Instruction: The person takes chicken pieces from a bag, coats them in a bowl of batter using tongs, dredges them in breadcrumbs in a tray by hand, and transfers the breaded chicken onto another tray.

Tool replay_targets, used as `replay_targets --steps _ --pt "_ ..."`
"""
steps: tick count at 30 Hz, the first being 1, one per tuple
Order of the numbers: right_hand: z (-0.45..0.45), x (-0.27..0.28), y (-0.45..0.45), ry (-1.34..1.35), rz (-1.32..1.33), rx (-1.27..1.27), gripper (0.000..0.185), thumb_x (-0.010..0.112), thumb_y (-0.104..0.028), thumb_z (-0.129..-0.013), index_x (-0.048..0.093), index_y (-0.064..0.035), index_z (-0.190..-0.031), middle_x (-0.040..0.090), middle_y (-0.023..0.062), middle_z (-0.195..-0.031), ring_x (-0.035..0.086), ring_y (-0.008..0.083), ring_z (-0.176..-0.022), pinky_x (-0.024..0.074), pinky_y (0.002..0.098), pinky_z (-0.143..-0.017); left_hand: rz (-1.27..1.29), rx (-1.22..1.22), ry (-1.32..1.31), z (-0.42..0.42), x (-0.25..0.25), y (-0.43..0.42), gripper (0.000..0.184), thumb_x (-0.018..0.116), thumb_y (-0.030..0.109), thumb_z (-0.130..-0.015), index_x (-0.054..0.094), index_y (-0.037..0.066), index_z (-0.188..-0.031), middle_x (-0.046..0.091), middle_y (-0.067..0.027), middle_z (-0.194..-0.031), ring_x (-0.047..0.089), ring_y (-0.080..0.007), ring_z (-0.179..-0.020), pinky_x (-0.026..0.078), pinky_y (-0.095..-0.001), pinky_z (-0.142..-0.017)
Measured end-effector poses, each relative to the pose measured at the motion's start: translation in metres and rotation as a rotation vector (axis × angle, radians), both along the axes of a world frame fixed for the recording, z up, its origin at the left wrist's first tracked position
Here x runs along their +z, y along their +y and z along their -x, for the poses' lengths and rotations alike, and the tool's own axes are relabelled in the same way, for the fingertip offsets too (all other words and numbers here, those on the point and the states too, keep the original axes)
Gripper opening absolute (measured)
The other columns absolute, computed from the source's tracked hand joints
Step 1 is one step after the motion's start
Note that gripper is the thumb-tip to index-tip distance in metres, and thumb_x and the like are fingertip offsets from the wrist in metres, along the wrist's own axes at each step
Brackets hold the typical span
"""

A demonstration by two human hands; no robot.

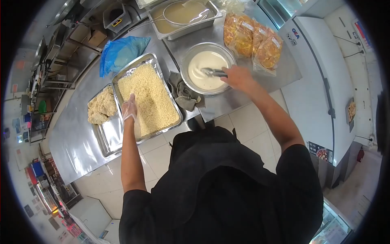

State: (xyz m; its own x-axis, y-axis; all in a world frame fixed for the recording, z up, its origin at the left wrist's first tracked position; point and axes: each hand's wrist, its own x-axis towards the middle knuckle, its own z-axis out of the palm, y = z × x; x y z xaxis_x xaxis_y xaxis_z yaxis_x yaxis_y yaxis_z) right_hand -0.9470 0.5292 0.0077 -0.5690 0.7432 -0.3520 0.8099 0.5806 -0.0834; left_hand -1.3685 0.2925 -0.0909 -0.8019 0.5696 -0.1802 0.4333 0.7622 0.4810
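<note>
A metal tray (pixel 177 118) holds a thick layer of pale crumbs (pixel 152 99). My left hand (pixel 130 109), in a clear glove, is over the crumbs at the tray's left side; whether its fingers hold anything cannot be made out. My right hand (pixel 238 78) grips metal tongs (pixel 215 72), whose tips dip into creamy batter (pixel 206 62) in a round steel bowl (pixel 185 72). Left of the crumb tray, a second tray (pixel 109 138) carries crumb-coated pieces (pixel 102 106) at its far end.
A grey cloth (pixel 185 92) lies between crumb tray and bowl. Beyond are a blue plastic bag (pixel 122 53) and a steel pan (pixel 185 33) of liquid with a strainer (pixel 178 19). Bags of orange food (pixel 254 38) stand right of the bowl, near a white freezer (pixel 313 73).
</note>
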Motion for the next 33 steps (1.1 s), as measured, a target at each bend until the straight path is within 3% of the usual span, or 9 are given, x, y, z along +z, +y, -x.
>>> replay_targets --steps 2,5,13,15,17,21,23,26,33 --pt "-0.008 0.013 -0.005 -0.017 -0.028 0.062 0.037 0.059 -0.041 -0.087 0.068 -0.0112 -0.107 0.069 0.0187 -0.095 0.067 0.0355 -0.092 0.0535 0.0454 -0.079 0.095 0.007 -0.194 0.011 0.017 0.001 0.071 0.045 0.06 -0.093 0.067 -0.006 -0.105 0.068 -0.0238 -0.096 0.065 -0.0395 -0.082 0.05 -0.0458 -0.081" --pt "-0.003 0.022 0.006 0.015 0.031 -0.102 0.036 0.059 -0.041 -0.086 0.069 -0.0131 -0.106 0.069 0.0198 -0.097 0.068 0.0349 -0.092 0.0532 0.0454 -0.08 -0.203 -0.02 -0.349 -0.025 0.069 0.006 0.056 0.056 0.053 -0.09 0.071 -0.001 -0.097 0.07 -0.0164 -0.085 0.064 -0.0214 -0.067 0.05 -0.0361 -0.064" --pt "0.008 0.03 -0.033 -0.01 -0.178 0.164 0.038 0.063 -0.034 -0.087 0.062 -0.0215 -0.123 0.062 0.0142 -0.101 0.063 0.0324 -0.1 0.0526 0.0456 -0.079 0.008 0.24 -0.093 -0.009 0.052 0.008 0.063 0.047 0.059 -0.091 0.069 0.0 -0.095 0.068 -0.0212 -0.095 0.063 -0.0366 -0.087 0.048 -0.0429 -0.077" --pt "0.012 0.035 -0.038 -0.016 -0.259 0.224 0.039 0.063 -0.031 -0.087 0.061 -0.0217 -0.124 0.062 0.0144 -0.101 0.063 0.0322 -0.1 0.0526 0.0455 -0.079 0.067 -0.347 -0.023 0.0 0.05 0.005 0.052 0.05 0.051 -0.093 0.068 0.003 -0.1 0.067 -0.0205 -0.099 0.063 -0.0344 -0.093 0.048 -0.0423 -0.082" --pt "0.036 0.032 -0.036 0.005 -0.34 0.299 0.036 0.066 -0.019 -0.08 0.065 -0.0178 -0.116 0.063 0.0137 -0.106 0.065 0.0309 -0.095 0.0538 0.0418 -0.076 -0.342 -0.223 -0.261 -0.035 0.064 0.016 0.042 0.053 0.043 -0.092 0.067 0.005 -0.107 0.067 -0.0194 -0.097 0.064 -0.033 -0.093 0.049 -0.0431 -0.083" --pt "0.095 0.034 -0.006 -0.155 -0.35 0.41 0.026 0.064 -0.017 -0.079 0.071 -0.0122 -0.103 0.066 0.0126 -0.101 0.067 0.0291 -0.093 0.0547 0.0412 -0.076 -0.36 -0.524 -0.346 -0.09 0.062 0.089 0.038 0.058 0.036 -0.089 0.067 0.006 -0.11 0.069 -0.016 -0.101 0.066 -0.03 -0.089 0.05 -0.0397 -0.079" --pt "0.114 0.045 0.013 -0.217 -0.367 0.427 0.022 0.064 -0.017 -0.079 0.073 -0.0111 -0.099 0.068 0.0122 -0.099 0.068 0.0283 -0.092 0.0552 0.0412 -0.076 -0.234 -0.728 -0.089 -0.116 0.051 0.123 0.036 0.058 0.035 -0.088 0.069 0.003 -0.103 0.069 -0.0206 -0.101 0.065 -0.0361 -0.098 0.05 -0.0453 -0.086" --pt "0.127 0.055 0.042 -0.356 -0.372 0.399 0.019 0.064 -0.018 -0.079 0.075 -0.0112 -0.093 0.072 0.0116 -0.097 0.07 0.0273 -0.091 0.0557 0.0418 -0.077 -0.017 -0.645 -0.242 -0.142 0.05 0.15 0.033 0.06 0.029 -0.084 0.07 0.001 -0.1 0.067 -0.0245 -0.107 0.064 -0.0399 -0.103 0.05 -0.048 -0.086" --pt "0.077 0.068 0.064 -0.425 -0.25 0.18 0.024 0.059 -0.018 -0.079 0.074 -0.0061 -0.094 0.071 0.0147 -0.101 0.07 0.0309 -0.093 0.0554 0.0414 -0.079 -0.071 -0.535 -0.233 -0.143 0.038 0.161 0.028 0.06 0.018 -0.079 0.07 -0.001 -0.096 0.066 -0.0271 -0.105 0.064 -0.043 -0.1 0.053 -0.0456 -0.085"
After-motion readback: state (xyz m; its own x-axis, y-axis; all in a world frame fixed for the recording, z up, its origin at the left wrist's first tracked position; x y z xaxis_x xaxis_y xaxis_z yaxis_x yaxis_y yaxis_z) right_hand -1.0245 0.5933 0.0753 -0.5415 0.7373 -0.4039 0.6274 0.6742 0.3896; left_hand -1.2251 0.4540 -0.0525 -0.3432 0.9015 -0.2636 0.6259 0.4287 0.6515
